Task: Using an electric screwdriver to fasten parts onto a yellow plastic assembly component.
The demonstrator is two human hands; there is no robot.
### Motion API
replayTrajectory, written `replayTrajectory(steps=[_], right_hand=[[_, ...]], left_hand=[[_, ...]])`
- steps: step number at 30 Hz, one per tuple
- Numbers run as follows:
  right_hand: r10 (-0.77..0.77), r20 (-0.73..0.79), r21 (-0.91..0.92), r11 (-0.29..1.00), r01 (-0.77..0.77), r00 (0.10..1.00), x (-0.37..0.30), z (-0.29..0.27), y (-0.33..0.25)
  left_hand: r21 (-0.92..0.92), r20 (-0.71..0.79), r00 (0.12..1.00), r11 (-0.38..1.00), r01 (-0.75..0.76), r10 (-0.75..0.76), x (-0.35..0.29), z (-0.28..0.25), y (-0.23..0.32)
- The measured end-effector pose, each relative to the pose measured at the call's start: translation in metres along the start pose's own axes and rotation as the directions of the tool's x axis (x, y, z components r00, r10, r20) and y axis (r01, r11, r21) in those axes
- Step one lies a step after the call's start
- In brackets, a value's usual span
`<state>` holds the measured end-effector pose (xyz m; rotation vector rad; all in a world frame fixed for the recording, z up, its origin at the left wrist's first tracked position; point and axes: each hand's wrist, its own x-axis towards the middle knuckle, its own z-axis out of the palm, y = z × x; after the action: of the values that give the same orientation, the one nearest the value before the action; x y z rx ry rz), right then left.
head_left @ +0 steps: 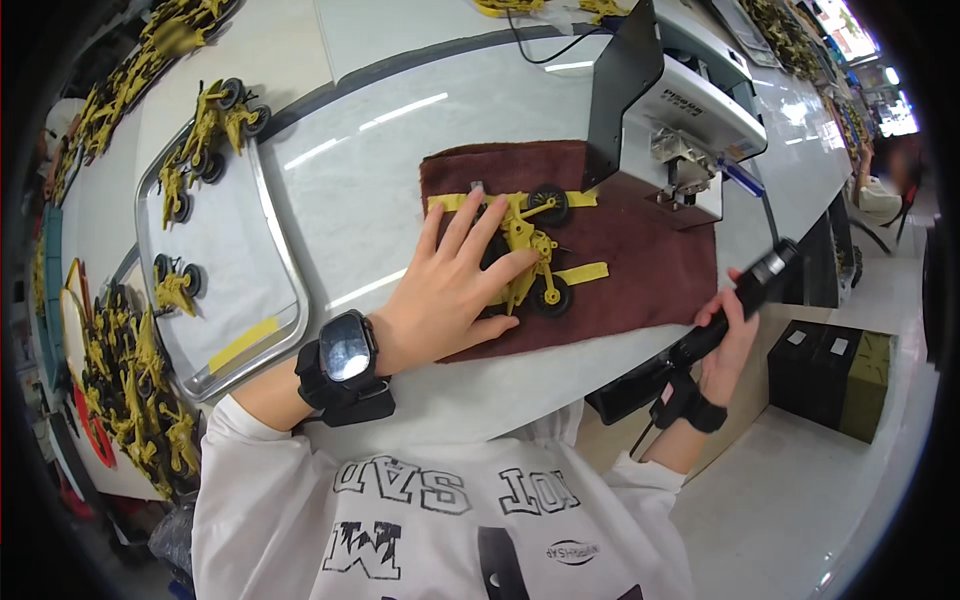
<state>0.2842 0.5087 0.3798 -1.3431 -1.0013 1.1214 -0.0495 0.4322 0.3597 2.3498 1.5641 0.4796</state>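
Observation:
A yellow plastic toy vehicle frame with black wheels (540, 245) lies on a brown cloth (650, 270) on the table. Over its left side rests my left hand (440, 290), fingers spread and pressing on the frame and the cloth. Part of the frame is hidden beneath that hand. Off the table's front right edge, my right hand (735, 335) is wrapped round a black electric screwdriver (765, 275), which is tilted and held apart from the frame.
A white screw feeder (690, 100) with a black shield (625, 90) stands at the back right of the cloth. To the left, a metal tray (297, 290) holds several yellow wheeled frames (210, 125). Yellow parts (135, 380) are heaped farther left. Black boxes (825, 365) sit at lower right.

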Motion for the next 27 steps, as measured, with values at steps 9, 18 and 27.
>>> replayTrajectory(steps=[9,18,27], right_hand=[[-0.825,0.147,0.543,0.528,0.653,0.545,-0.012,0.068,-0.137],[-0.772,0.175,0.040,0.626,0.779,0.612,0.042,0.158,-0.108],[-0.567,0.284,0.289,0.819,0.495,0.773,0.006,0.140,-0.081]], left_hand=[[-0.175,-0.194,0.979,0.984,0.021,-0.055,-0.001,0.014,-0.013],[-0.223,-0.189,0.978,0.974,0.043,-0.086,0.000,0.013,-0.013],[-0.250,-0.183,0.979,0.967,0.045,-0.093,-0.003,0.012,-0.019]])
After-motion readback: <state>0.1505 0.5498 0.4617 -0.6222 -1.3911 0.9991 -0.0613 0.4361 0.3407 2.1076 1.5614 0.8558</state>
